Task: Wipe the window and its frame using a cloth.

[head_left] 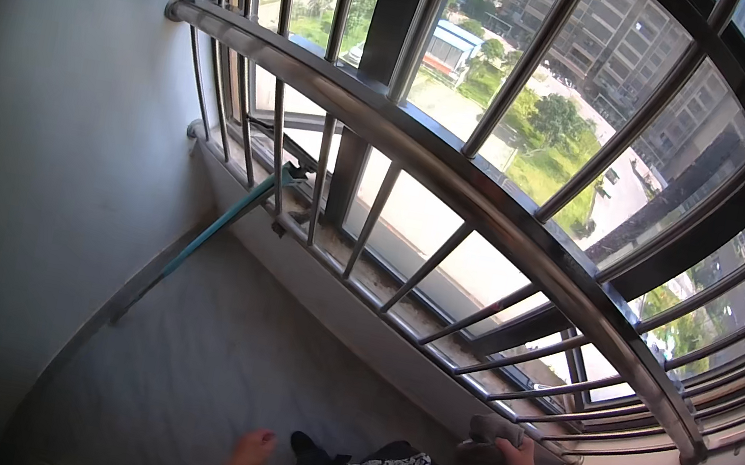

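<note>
On the right, my right hand (pixel 520 461) is closed on a bunched grey-brown cloth (pixel 484 461), part of which hangs below the fingers. The cloth is beside the low end of the metal railing (pixel 427 148), close to the wall. My left hand (pixel 252 452) hangs low over the floor, apart from anything else. Its fingers look curled, and nothing shows in them.
A teal pole (pixel 225 222) slants from the floor to the railing bars at the left. Behind the bars runs a dirty window sill (pixel 370 277) below dark-framed panes. A white wall (pixel 43 125) rises at left; the grey floor (pixel 244 339) lies below.
</note>
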`<state>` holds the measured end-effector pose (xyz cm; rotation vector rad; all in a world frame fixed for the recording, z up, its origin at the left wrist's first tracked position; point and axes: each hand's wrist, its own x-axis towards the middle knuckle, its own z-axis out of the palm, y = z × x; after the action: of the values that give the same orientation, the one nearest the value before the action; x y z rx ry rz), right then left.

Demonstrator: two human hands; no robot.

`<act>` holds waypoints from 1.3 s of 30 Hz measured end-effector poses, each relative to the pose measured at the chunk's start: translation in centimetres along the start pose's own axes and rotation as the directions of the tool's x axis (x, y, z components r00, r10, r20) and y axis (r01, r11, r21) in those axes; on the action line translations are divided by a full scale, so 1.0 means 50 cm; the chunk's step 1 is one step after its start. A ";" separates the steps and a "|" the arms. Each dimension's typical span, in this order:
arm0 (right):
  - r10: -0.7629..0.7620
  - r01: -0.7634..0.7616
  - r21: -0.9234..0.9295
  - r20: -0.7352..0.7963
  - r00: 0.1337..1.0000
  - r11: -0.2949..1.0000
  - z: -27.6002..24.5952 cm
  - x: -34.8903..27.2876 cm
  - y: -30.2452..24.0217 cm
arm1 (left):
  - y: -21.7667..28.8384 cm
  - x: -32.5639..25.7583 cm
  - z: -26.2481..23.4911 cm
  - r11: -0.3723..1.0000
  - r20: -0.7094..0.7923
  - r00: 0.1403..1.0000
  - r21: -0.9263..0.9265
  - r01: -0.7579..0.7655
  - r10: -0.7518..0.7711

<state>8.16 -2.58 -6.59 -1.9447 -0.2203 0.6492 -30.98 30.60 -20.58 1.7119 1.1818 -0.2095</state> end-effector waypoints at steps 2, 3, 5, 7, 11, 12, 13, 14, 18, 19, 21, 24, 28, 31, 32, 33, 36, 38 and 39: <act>-0.011 0.016 -0.049 0.109 0.994 0.999 0.081 0.020 -0.073 | 0.045 0.006 -0.017 0.998 -0.003 0.999 -0.045 -0.036 0.036; -0.026 0.039 -0.074 0.163 0.986 0.996 0.122 0.032 -0.105 | 0.076 0.006 -0.025 0.984 0.013 0.996 -0.161 -0.081 0.084; -0.151 0.178 -0.066 0.300 0.942 0.982 0.204 0.040 -0.173 | 0.152 0.005 -0.044 0.933 0.085 0.989 -0.350 -0.082 0.118; -0.097 0.125 -0.036 0.434 0.896 0.992 0.269 0.034 -0.244 | 0.218 0.027 -0.065 0.881 0.186 0.963 -0.465 -0.088 0.194; -0.312 0.316 0.106 0.613 0.726 0.943 0.408 0.071 -0.294 | 0.295 0.067 -0.082 0.769 0.172 0.926 -0.617 -0.165 0.336; -0.306 0.307 0.112 0.635 0.709 0.945 0.440 0.082 -0.297 | 0.311 0.072 -0.092 0.733 0.222 0.914 -0.671 -0.110 0.340; -0.370 0.383 0.140 0.678 0.636 0.913 0.473 0.098 -0.293 | 0.320 0.079 -0.100 0.696 0.271 0.898 -0.716 -0.053 0.347; -0.429 0.455 0.171 0.711 0.557 0.874 0.503 0.108 -0.293 | 0.325 0.082 -0.102 0.695 0.262 0.907 -0.717 -0.045 0.329; -0.429 0.429 0.229 0.780 0.456 0.874 0.614 0.154 -0.333 | 0.325 0.121 -0.128 0.552 0.029 0.925 -0.809 -0.201 0.379; -0.429 0.496 0.209 0.817 0.386 0.843 0.637 0.169 -0.355 | 0.328 0.128 -0.143 0.500 -0.060 0.889 -0.809 -0.309 0.453; -0.436 0.563 0.208 0.846 0.306 0.800 0.673 0.190 -0.393 | 0.359 0.129 -0.183 0.236 -0.116 0.888 -0.942 -0.240 0.444; -0.490 0.825 0.245 0.871 0.043 0.508 0.720 0.219 -0.464 | 0.408 0.142 -0.257 -0.092 -0.196 0.930 -0.980 -0.176 0.310; -0.454 0.839 0.326 0.884 -0.108 0.436 0.766 0.237 -0.546 | 0.391 0.186 -0.337 -0.231 -0.195 0.964 -0.961 -0.151 0.181; -0.413 0.884 0.242 0.909 -0.063 0.399 0.802 0.249 -0.566 | 0.390 0.225 -0.390 -0.182 -0.246 0.951 -0.960 -0.213 0.186; -0.435 0.913 0.205 0.900 -0.034 0.352 0.815 0.253 -0.571 | 0.400 0.236 -0.415 -0.186 -0.236 0.953 -0.962 -0.201 0.188; -0.429 0.914 0.191 0.903 -0.021 0.358 0.829 0.265 -0.584 | 0.412 0.246 -0.443 -0.180 -0.229 0.959 -0.963 -0.199 0.168; -0.510 0.936 0.199 0.860 -0.025 0.289 0.853 0.278 -0.616 | 0.371 0.285 -0.512 -0.200 -0.190 0.967 -0.967 -0.155 0.170; -0.463 0.901 0.082 0.875 0.139 0.426 0.839 0.295 -0.638 | 0.344 0.325 -0.574 -0.218 -0.160 0.962 -0.970 -0.112 0.221; -0.467 0.902 0.058 0.868 0.166 0.428 0.828 0.308 -0.640 | 0.335 0.342 -0.607 -0.202 -0.205 0.971 -0.963 -0.178 0.120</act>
<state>3.18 50.91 2.83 -1.4897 -2.0110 0.7689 -20.42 64.79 -5.94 0.2568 0.6316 0.8236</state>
